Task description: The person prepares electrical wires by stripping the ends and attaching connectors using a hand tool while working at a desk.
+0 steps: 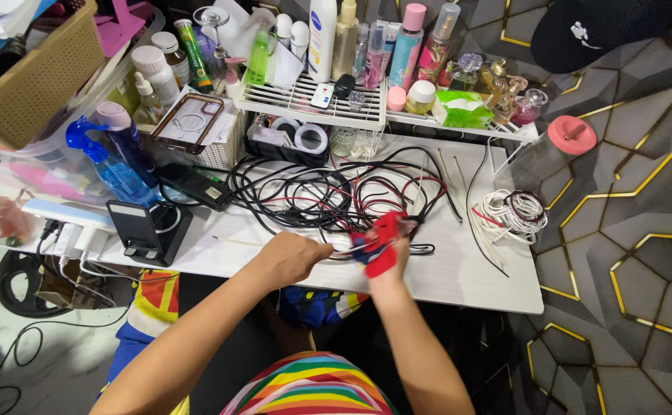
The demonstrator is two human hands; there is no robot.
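My left hand (294, 256) is closed around a thin bundle of wires that runs to the right at the front of the white table (459, 277). My right hand (388, 250) grips a red and blue tool (382, 238) pressed against the same wires. Just behind both hands lies a tangled pile of black and red cables (336, 192). The fingers of my right hand are mostly hidden by the tool.
A coil of white cable (516, 214) lies at the right. A black phone stand (150, 230) and blue spray bottle (109, 165) stand at the left. A white wire rack (313, 107) with bottles and tape rolls lines the back. A pink-lidded clear jar (570, 137) stands far right.
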